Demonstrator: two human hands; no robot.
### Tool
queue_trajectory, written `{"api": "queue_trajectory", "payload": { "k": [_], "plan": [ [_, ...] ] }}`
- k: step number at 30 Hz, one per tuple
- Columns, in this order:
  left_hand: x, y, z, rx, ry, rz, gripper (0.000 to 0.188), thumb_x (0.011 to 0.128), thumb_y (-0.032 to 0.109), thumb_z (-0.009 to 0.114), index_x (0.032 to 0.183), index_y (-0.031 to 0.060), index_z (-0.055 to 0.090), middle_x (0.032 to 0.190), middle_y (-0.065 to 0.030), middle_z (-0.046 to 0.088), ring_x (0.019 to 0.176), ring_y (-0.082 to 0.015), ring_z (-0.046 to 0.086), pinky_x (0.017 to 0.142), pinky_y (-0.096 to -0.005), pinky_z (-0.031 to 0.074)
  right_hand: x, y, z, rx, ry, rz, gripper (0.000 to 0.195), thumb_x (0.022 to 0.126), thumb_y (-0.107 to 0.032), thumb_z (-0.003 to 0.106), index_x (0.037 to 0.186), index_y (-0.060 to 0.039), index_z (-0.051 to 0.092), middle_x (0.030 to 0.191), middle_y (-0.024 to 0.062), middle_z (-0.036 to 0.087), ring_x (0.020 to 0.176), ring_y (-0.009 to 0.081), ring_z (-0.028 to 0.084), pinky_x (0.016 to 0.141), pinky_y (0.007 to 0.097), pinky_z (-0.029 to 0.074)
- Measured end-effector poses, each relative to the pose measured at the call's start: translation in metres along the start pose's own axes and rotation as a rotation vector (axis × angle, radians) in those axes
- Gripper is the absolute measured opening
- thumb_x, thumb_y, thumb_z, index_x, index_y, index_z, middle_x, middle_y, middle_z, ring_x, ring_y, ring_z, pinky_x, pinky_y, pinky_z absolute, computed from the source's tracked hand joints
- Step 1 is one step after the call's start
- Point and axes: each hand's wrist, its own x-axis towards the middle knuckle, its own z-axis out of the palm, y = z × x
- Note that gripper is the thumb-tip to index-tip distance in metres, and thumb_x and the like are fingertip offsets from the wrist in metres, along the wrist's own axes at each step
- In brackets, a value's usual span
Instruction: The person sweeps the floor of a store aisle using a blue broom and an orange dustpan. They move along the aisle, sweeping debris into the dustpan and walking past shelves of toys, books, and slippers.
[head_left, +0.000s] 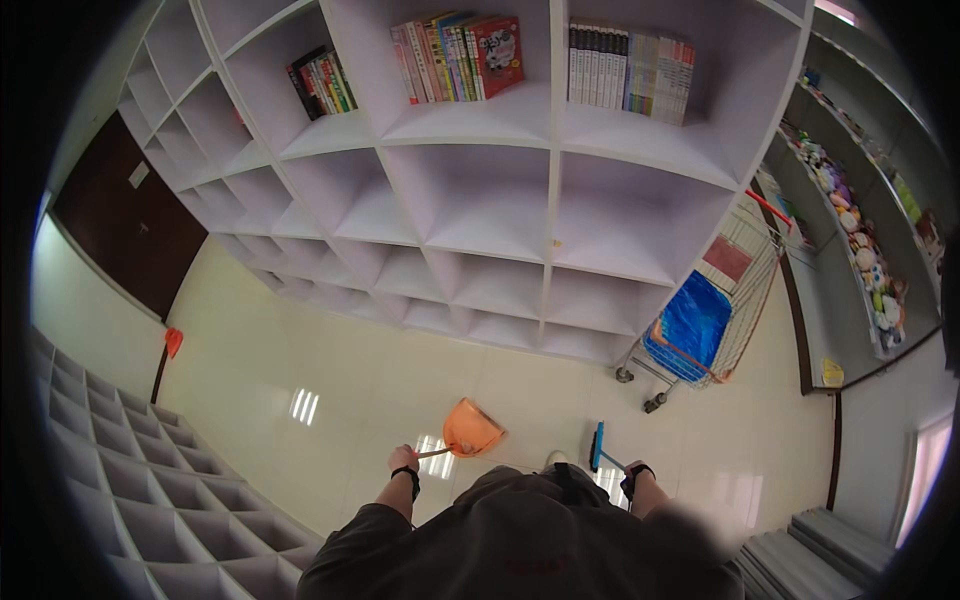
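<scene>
My left hand grips the handle of an orange dustpan, whose pan is low over the tiled floor; I cannot tell if it touches. Some small debris seems to lie in the pan near the handle. On the other side, my right hand is closed around the handle of a blue broom. The broom's narrow head stands to the right of the dustpan, apart from it. Both wrists wear black straps. One light shoe shows between the two tools.
Ahead rises a white cubby bookshelf with several books in its upper row. At its right end stands a wire shopping cart with a blue lining. Plush toys fill a grey shelf at right. More cubbies stand at left.
</scene>
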Motion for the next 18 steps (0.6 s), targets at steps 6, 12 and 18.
{"api": "queue_trajectory", "payload": {
  "k": [6, 12, 18],
  "plan": [
    [-0.021, 0.002, -0.008, -0.02, 0.032, -0.098, 0.041, 0.085, 0.046, 0.053, 0.091, 0.0071, 0.063, 0.093, -0.0142, 0.063, 0.088, -0.031, 0.062, 0.073, -0.0411, 0.051, 0.0, -0.072, -0.044, -0.128, -0.071, -0.081, 0.02, 0.069, -0.019, 0.054, 0.073, -0.003, 0.065, 0.074, 0.0143, 0.064, 0.068, 0.0277, 0.061, 0.064, 0.042, 0.048],
    [-0.021, 0.014, -0.058, 0.049, 0.148, -0.171, 0.031, 0.084, 0.039, 0.058, 0.088, 0.0084, 0.064, 0.087, -0.0122, 0.065, 0.083, -0.0301, 0.063, 0.069, -0.0404, 0.052, 0.07, -0.083, -0.046, 0.071, 0.02, -0.058, 0.008, 0.062, -0.002, 0.057, 0.056, -0.0012, 0.052, 0.059, 0.0158, 0.054, 0.05, 0.027, 0.052, 0.045, 0.0434, 0.038],
    [-0.008, -0.007, -0.083, 0.004, 0.235, -0.212, 0.03, 0.083, 0.038, 0.059, 0.082, 0.008, 0.064, 0.079, -0.0131, 0.065, 0.077, -0.0308, 0.064, 0.065, -0.0409, 0.051, 0.098, -0.117, -0.045, 0.153, -0.072, -0.015, 0.011, 0.07, -0.002, 0.061, 0.062, -0.0012, 0.052, 0.056, 0.0155, 0.051, 0.046, 0.0271, 0.052, 0.042, 0.0419, 0.039]
  ]
}}
